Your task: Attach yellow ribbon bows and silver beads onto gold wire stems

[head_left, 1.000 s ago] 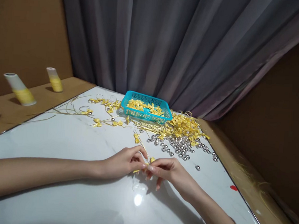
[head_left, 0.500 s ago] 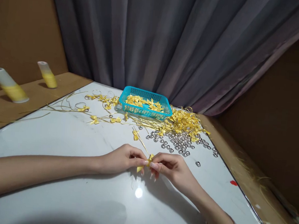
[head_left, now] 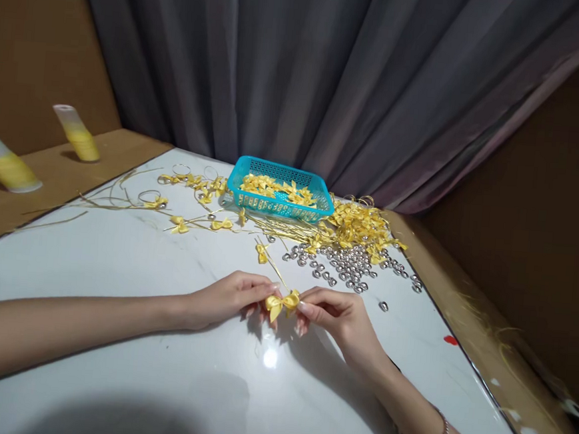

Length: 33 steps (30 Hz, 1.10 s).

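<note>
A small yellow ribbon bow is held between my two hands, just above the white tabletop. My left hand has its thumb and fingers closed at the bow's left loop. From the other side my right hand pinches the right loop between thumb and forefinger. A thin gold twist tie runs from behind the bow up and away to the left. Close to its far end lies another yellow bow. The bow hides some of my fingertips.
A turquoise basket with yellow bows stands at the back. To its right lie a heap of yellow bows and many silver beads. Gold ties lie before the basket. Yellow ribbon spools stand at left.
My fingers have shifted outward on the bow, and both loops now show between them. The whole view has moved slightly.
</note>
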Each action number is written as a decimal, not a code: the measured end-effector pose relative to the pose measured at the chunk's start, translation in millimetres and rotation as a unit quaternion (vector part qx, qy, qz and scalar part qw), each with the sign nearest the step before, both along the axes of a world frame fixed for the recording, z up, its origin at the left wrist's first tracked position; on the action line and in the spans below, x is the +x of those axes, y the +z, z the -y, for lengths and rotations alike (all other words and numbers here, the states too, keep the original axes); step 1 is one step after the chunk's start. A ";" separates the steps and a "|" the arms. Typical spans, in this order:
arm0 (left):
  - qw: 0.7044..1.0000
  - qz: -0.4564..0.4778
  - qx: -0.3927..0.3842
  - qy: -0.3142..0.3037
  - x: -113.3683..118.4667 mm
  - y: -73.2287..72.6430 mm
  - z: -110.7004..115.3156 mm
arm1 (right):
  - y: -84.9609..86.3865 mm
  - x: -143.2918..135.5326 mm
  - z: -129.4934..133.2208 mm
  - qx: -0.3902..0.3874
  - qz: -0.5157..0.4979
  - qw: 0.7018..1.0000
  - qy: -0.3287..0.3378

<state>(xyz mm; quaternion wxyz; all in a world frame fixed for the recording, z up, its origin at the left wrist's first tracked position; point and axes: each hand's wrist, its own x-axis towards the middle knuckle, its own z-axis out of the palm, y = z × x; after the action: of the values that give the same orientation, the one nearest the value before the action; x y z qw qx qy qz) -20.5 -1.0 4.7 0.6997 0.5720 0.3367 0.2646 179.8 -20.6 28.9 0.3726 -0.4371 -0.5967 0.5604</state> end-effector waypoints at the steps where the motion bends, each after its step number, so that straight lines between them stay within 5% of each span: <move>1: 1.000 0.003 -0.005 -0.011 -0.6 -0.4 -0.6 | -0.3 1.0 0.3 0.006 -0.001 1.000 -0.006; 21: 0.991 0.069 -0.033 -0.107 -6.0 -2.2 -11.0 | -4.4 1.2 3.4 0.011 0.002 1.000 -0.015; 33: 0.997 0.038 -0.038 -0.049 -1.2 -10.0 -12.5 | 1.3 -1.9 6.0 0.019 0.107 0.994 -0.016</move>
<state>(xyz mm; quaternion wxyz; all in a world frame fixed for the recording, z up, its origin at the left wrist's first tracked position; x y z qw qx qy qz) -21.7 11.4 -5.3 0.7455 0.5500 0.2914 0.2383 177.9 -26.5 30.2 0.3234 -0.4968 -0.6370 0.4927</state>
